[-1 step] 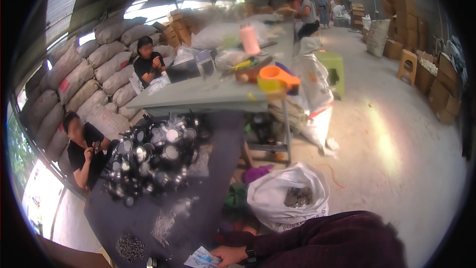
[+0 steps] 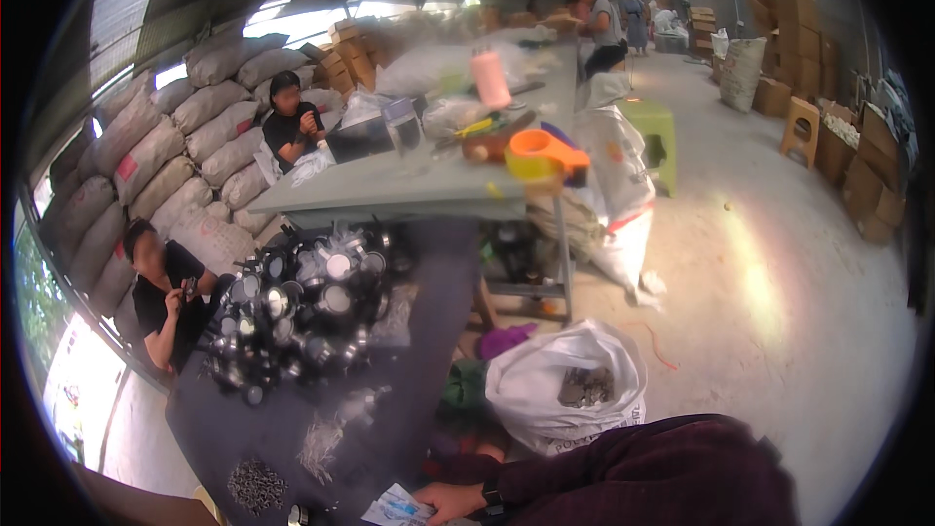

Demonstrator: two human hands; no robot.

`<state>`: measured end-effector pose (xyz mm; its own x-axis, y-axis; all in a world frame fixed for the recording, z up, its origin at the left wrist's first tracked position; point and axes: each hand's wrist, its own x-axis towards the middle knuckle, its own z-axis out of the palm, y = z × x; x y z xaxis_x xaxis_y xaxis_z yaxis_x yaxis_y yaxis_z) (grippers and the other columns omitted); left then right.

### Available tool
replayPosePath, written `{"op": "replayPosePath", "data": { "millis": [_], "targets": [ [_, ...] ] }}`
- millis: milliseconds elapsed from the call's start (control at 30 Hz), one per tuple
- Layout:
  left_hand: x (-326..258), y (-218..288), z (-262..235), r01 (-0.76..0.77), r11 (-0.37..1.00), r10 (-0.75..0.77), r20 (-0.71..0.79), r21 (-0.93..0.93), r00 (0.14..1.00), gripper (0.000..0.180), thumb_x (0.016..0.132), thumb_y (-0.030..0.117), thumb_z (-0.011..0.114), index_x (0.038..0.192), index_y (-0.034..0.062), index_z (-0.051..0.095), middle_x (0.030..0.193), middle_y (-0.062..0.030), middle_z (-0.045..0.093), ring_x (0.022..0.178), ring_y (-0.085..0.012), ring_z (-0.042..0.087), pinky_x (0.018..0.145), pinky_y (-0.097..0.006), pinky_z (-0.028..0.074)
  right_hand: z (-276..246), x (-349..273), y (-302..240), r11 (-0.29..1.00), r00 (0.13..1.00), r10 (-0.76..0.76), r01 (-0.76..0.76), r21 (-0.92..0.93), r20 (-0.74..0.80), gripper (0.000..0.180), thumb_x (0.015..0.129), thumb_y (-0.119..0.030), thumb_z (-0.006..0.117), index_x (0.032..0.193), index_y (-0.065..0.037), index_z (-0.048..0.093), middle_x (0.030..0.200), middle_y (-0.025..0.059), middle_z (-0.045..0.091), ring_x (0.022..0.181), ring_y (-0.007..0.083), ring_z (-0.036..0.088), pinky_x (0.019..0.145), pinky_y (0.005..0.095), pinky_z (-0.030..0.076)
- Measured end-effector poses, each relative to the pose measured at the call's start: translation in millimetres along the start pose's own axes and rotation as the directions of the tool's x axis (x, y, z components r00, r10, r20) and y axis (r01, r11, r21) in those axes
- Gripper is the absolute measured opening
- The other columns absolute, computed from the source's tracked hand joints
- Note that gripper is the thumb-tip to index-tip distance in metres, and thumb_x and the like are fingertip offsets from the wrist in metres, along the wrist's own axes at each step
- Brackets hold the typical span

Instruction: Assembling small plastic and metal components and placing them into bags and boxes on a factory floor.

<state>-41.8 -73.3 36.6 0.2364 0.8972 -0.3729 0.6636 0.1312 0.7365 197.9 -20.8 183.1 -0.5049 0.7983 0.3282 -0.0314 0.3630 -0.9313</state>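
My right hand [image 2: 456,503], at the end of a dark maroon sleeve with a black watch on the wrist, is closed around a white-and-blue printed slip or packet [image 2: 399,505] at the near table edge. My left hand is out of view. Left of the packet, a small round silver-and-black part [image 2: 297,514] lies by a pile of small dark screw-like pieces [image 2: 256,485]. Beyond sits a heap of thin pale pieces [image 2: 321,443], too small to name. Farther back on the dark tabletop [image 2: 429,331] is a big heap of black parts with round silvery faces [image 2: 282,317].
An open white sack [image 2: 521,385] holding small metallic pieces stands on the floor right of the table. A grey table [image 2: 390,185] adjoins behind, carrying an orange tape roll [image 2: 545,151] and pink cylinder [image 2: 490,80]. Two people [image 2: 170,297] sit at left before stacked sacks [image 2: 146,151].
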Motion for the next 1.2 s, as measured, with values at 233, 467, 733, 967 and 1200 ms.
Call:
{"op": "replayPosePath", "data": {
  "millis": [233, 467, 733, 967, 1200],
  "targets": [
    [-18, 42, -13, 0.203, 0.952, -0.219, -0.047, -0.228, 0.974, 0.027, 0.08, 0.016, 0.06, 0.098, -0.0037, 0.063, 0.078, -0.008, 0.064, 0.065, -0.015, 0.058, 0.055, -0.028, 0.048, -4, -2, -15, 0.997, 0.998, 0.062, -0.063, 0.055, 0.021, 0.039, 0.071, -0.015, 0.07, 0.104, 0.001, 0.058, 0.086, 0.007, 0.065, 0.076, 0.0105, 0.057, 0.067, 0.0306, 0.049],
    [-49, 75, -26, -0.132, 0.861, -0.012, -0.279, -0.491, 0.96, 0.03, 0.082, 0.011, 0.059, 0.107, -0.0063, 0.06, 0.092, -0.0104, 0.064, 0.079, -0.0181, 0.057, 0.068, -0.029, 0.047, -4, -3, -16, 0.983, 0.993, 0.106, -0.112, 0.145, 0.05, 0.039, 0.071, -0.015, 0.07, 0.104, 0.001, 0.058, 0.087, 0.0067, 0.065, 0.077, 0.0105, 0.057, 0.067, 0.0305, 0.05],
    [-87, 138, -46, -0.296, 0.73, 0.009, -0.425, -0.616, 0.905, 0.036, 0.083, 0.005, 0.057, 0.118, -0.007, 0.053, 0.111, -0.0154, 0.059, 0.1, -0.0244, 0.054, 0.088, -0.032, 0.043, 3, 2, -8, 0.996, 0.996, 0.06, -0.064, 0.059, 0.068, 0.039, 0.07, -0.018, 0.07, 0.102, 0.001, 0.059, 0.086, 0.008, 0.065, 0.078, 0.011, 0.057, 0.068, 0.0303, 0.049],
    [-83, 170, -43, -0.326, 0.721, -0.027, -0.496, -0.611, 0.868, 0.041, 0.089, 0.012, 0.054, 0.124, -0.0069, 0.045, 0.121, -0.015, 0.052, 0.103, -0.024, 0.052, 0.091, -0.033, 0.04, 5, 0, -8, 0.999, 0.999, -0.033, 0.033, -0.033, -0.006, 0.038, 0.07, -0.017, 0.068, 0.102, 0.0, 0.06, 0.086, 0.0094, 0.065, 0.076, 0.012, 0.058, 0.066, 0.0304, 0.049],
    [-61, 151, -33, -0.231, 0.847, 0.052, -0.359, -0.479, 0.932, 0.034, 0.091, 0.016, 0.053, 0.114, -0.0077, 0.055, 0.106, -0.0135, 0.061, 0.094, -0.0203, 0.054, 0.083, -0.032, 0.043, 7, -1, -2, 0.998, 0.999, -0.034, 0.035, -0.046, 0.023, 0.038, 0.071, -0.017, 0.067, 0.104, 0.0, 0.059, 0.085, 0.0094, 0.065, 0.072, 0.0128, 0.058, 0.065, 0.0311, 0.049]
  ]
}}
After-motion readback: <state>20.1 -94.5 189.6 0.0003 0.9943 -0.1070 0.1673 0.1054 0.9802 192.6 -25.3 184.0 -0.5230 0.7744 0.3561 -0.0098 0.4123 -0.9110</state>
